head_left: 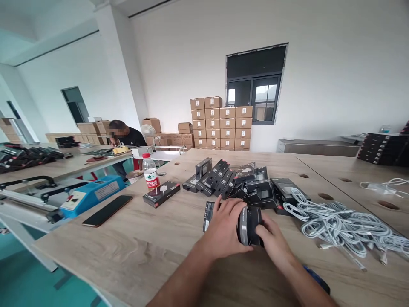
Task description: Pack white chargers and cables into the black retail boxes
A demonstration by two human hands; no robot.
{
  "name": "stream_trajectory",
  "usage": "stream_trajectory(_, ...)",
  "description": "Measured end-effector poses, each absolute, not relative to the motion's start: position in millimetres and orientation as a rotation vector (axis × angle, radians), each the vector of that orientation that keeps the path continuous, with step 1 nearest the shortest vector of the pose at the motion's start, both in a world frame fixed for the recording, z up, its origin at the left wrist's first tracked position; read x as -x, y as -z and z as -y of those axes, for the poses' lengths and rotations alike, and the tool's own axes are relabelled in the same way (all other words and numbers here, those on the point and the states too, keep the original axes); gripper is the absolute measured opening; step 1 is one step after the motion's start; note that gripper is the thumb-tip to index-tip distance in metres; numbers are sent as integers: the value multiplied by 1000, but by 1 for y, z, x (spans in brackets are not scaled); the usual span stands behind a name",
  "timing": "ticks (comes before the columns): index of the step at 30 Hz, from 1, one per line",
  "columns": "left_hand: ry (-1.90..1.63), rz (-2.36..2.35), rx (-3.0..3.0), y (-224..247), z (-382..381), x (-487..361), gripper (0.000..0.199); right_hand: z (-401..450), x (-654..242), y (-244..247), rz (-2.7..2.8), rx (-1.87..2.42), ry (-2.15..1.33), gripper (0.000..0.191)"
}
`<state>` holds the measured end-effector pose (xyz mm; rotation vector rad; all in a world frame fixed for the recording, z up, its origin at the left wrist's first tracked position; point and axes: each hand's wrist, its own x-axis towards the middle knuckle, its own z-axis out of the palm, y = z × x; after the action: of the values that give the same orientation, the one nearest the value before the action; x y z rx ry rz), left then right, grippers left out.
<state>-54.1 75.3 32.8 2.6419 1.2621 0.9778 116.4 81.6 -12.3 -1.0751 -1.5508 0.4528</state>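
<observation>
Between both hands, just above the table, is a small black retail box (250,226). My left hand (223,226) wraps around its left side, with the thumb low on the near edge. My right hand (271,236) grips the right side, its thumb pressed on the black cardboard. What is inside the box cannot be seen. Another black box (208,215) lies partly hidden behind my left hand. Beyond my hands is a heap of similar black boxes (223,177), some with clear windows. To the right lies a tangled pile of light grey charging cables (345,226).
On the left are a water bottle (151,172), a black box (162,194), a phone (108,210) and a blue machine (94,195). A dark blue object (316,279) sits by my right forearm. A person (126,136) works at another table. Cartons (220,123) are stacked behind.
</observation>
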Motion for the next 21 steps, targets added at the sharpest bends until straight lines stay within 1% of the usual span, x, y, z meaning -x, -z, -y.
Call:
stream_trajectory(2,-1041,-1356,-2642,-31,-75,53,95,-81,-116,11,1583,984,-485,38)
stream_trajectory(3,-1076,-1403,-2636,-29,-76,53,93,-81,-116,11,1595,954,-419,40)
stream_trajectory(7,-1189,-1536,-2597,-24,-77,51,95,-89,-125,17,1678,885,61,24)
stream_trajectory(10,-1259,-1508,-2621,-21,-75,48,93,-99,-132,33,1761,842,138,32)
stream_trajectory(12,-1293,-1454,-2644,-19,-74,47,89,-106,-130,48,1748,884,36,32)
stream_trajectory(15,-1293,-1413,-2666,-15,-74,47,88,-110,-123,61,1637,1005,-319,35)
stream_trajectory(18,-1247,-1411,-2662,-13,-76,49,96,-105,-118,53,1557,1039,-661,39)
stream_trajectory(21,-1183,-1402,-2616,-17,-79,53,109,-97,-119,31,1429,1051,-790,39)
